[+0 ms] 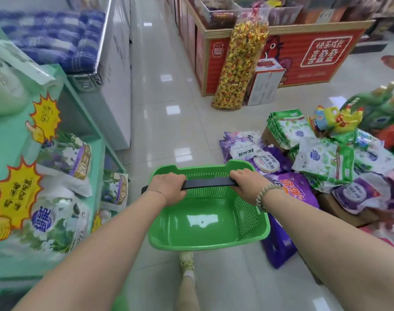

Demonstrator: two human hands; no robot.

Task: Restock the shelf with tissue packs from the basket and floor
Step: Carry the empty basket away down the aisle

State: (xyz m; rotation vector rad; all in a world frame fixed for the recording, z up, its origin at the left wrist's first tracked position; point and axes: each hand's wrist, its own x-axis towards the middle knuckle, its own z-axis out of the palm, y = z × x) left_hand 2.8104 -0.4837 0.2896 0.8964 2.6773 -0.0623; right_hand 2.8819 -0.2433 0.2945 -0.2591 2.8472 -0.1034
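- At the bottom centre of the frame, one pale shoe [187, 261] stands on the shiny floor tiles [164, 131].
- Just above it, in the centre, is the green basket [247, 212]. Its smooth bottom is in full view, and its far wall and right wall are perforated.
- The left hand [169, 187] has its fingers curled around the left part of the black handle [207, 184], which lies across the top of the basket.
- The right hand [247, 182] grips the right part of the same handle. A bead bracelet [266, 194] is on this wrist.
- At the left edge stands the mint-green shelf [97, 158]. Tissue packs [63, 153] with a flower print lie on its levels, beside yellow star-shaped tags [45, 117].
- At the right, a pile of packs [321, 162], purple and green-white, lies on the floor and on cardboard, next to the basket. The green-white ones seem to carry the same round blue logo as the packs on the shelf, but the print is too small to be sure.
- Further up, right of centre, a tall clear bag of sweets [240, 59] leans on a red display stand [303, 52], with a white box [265, 84] beside it.
- At the upper left, blurred blue-striped cloths [52, 37] lie on a white cabinet [117, 75].
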